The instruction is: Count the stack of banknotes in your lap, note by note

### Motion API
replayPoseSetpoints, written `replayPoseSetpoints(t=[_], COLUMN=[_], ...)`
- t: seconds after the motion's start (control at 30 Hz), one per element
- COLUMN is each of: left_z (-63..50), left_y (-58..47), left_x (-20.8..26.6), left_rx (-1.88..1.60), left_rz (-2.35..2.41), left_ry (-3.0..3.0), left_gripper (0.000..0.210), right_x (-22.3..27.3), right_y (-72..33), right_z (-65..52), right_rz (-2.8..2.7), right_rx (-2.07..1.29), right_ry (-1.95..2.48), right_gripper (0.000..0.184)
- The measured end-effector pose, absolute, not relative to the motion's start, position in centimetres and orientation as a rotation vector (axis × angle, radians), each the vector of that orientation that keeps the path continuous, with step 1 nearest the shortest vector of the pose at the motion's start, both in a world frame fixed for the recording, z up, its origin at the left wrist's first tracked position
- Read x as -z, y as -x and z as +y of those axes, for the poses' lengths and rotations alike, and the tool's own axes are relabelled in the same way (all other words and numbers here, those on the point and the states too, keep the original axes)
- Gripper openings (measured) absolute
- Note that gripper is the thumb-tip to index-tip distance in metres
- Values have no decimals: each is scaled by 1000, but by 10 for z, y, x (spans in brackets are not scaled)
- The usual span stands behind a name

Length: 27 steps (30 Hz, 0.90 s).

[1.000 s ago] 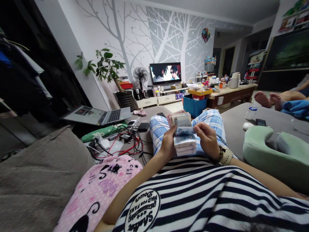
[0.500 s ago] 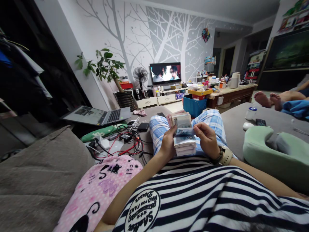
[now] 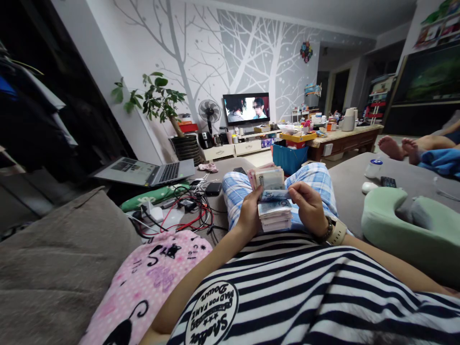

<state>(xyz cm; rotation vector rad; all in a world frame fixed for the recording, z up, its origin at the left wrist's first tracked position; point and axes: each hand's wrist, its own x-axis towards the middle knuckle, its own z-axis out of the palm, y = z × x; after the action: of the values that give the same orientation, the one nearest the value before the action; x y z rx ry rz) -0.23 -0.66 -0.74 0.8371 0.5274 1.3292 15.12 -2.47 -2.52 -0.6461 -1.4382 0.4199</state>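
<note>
A thick stack of banknotes (image 3: 275, 215) rests on my lap over blue checked trousers. My left hand (image 3: 249, 214) grips the stack's left side. My right hand (image 3: 308, 207), with a watch on its wrist, pinches one bluish note (image 3: 275, 195) lifted off the top of the stack. A second bundle of notes (image 3: 268, 178) lies just beyond, on my knees. I lean back on a grey sofa in a striped shirt.
A pink cat-print cushion (image 3: 151, 278) lies at my left. Tangled cables and chargers (image 3: 183, 211) and a laptop (image 3: 143, 171) sit further left. A green neck pillow (image 3: 406, 225) lies at my right. Another person's bare feet (image 3: 397, 146) rest on the sofa at far right. A TV (image 3: 246, 108) plays ahead.
The top note in my right hand has shifted slightly; the hands and the stack stay in the same place.
</note>
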Motion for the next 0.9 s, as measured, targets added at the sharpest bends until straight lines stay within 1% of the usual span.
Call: replayPoseSetpoints(t=[0.67, 0.9], left_z=[-6, -2], left_y=[4, 2], left_x=[7, 11], left_rx=[-1309, -1326], left_rz=[501, 489], left_ry=[-874, -832], left_gripper=[47, 38], right_x=[26, 24], right_y=[-152, -152], right_z=[-24, -28], right_rz=[-1450, -1474], right_rx=[-441, -474], right_ry=[598, 566], right_gripper=[32, 34])
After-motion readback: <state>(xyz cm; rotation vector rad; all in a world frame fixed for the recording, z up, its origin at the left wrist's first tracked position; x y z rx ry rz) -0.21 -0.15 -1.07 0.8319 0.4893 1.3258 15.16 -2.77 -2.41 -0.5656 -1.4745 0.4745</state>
